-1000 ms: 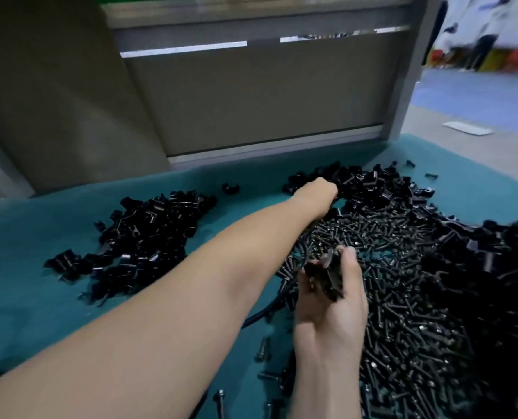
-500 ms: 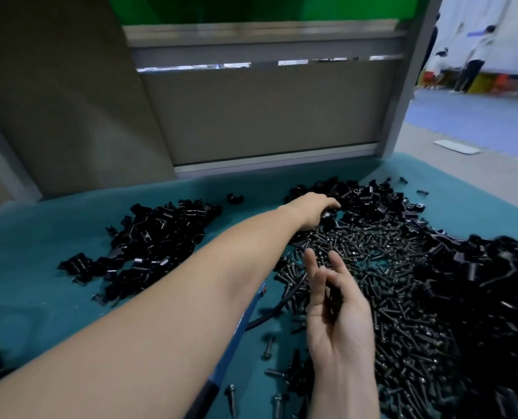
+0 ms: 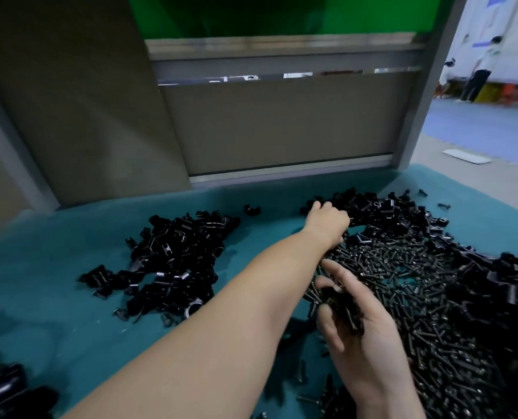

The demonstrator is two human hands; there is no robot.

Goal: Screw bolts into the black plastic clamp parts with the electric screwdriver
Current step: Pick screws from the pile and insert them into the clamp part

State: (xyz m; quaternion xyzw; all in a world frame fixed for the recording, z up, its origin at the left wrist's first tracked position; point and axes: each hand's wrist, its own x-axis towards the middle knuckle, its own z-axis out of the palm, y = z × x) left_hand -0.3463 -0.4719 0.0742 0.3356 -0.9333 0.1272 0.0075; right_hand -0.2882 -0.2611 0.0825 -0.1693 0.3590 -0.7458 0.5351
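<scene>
Now the right grip (image 3: 357, 322) lies palm up over the near side of the bolt heap (image 3: 402, 282), its fingers and thumb loosely cupped round a handful of bolts (image 3: 342, 303). A second ago the thumb was clamped over that handful. The hand has since loosened, which reads as sorting one bolt out of the bunch rather than letting them go. The left grip (image 3: 327, 222), its forearm stretched across the middle of the tabletop (image 3: 40, 282), is knuckles-up with fingers curled into the far pile of clamp parts (image 3: 381, 213) near the far edge. It has stayed at that pile through the last second, and I cannot tell whether a part is already pinched or only being felt for. A second pile of clamps (image 3: 176, 267) lies towards the left edge, well apart from both hands, and a third (image 3: 508, 297) runs along the right edge beside the bolts. The electric screwdriver is not in sight, so my judgement is that this is still the gathering step: bolt and clamp must meet before any driving starts.
</scene>
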